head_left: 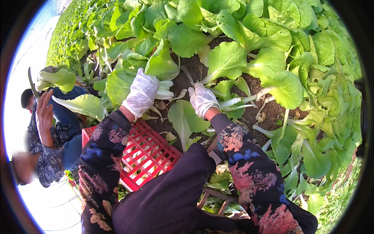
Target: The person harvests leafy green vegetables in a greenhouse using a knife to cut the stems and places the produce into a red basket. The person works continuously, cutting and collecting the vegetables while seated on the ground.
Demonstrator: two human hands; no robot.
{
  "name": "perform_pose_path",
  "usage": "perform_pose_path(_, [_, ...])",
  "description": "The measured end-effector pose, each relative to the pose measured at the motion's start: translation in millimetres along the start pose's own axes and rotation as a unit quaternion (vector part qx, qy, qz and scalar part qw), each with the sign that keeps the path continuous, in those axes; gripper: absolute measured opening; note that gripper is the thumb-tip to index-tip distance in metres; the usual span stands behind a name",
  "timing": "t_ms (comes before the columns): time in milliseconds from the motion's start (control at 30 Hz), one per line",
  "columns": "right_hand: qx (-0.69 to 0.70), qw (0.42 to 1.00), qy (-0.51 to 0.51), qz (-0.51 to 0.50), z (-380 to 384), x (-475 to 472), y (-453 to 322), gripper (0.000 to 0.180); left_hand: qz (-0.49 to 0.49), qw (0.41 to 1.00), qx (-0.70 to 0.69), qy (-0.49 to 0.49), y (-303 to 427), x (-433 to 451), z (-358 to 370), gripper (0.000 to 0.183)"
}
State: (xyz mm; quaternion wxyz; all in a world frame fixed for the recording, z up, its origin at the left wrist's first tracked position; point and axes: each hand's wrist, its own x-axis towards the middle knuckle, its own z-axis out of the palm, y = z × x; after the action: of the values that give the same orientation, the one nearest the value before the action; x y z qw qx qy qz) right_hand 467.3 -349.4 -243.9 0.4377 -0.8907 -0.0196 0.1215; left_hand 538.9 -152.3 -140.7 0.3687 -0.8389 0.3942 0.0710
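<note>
My left hand (pixel 143 92), in a thin white glove, is closed round the lower part of a leafy green vegetable head (pixel 165 63), whose pale stalks show beside the fingers. Over bare soil, my right hand (pixel 203 99), gloved likewise, has its fingers curled round what looks like the handle of a knife; a thin grey blade (pixel 187 75) points up and left from it. A broad green leaf (pixel 219 63) reaches the fingertips of that hand. Below and between the hands lies a loose leaf (pixel 187 117) on the ground.
A red plastic crate (pixel 149 152) holding pale-stalked vegetables is by my left forearm. Leafy plants (pixel 277 35) crowd the top and right. At the left a co-worker's raised hand (pixel 44 114) is near a curved blade (pixel 32 82). Under me are the slats of a wooden stool (pixel 216 193).
</note>
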Motion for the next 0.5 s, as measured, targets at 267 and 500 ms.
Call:
perform_pose_path(267, [-0.347, 0.904, -0.161, -0.192, 47, 40, 11, 0.033, -0.028, 0.990, -0.105, 0.086, -4, -15, 10, 0.013])
perform_pose_path(500, [-0.230, 0.957, -0.143, -0.105, 34, 37, -7, 0.022, -0.031, 0.980, -0.162, 0.113, -5, -27, 17, 0.021])
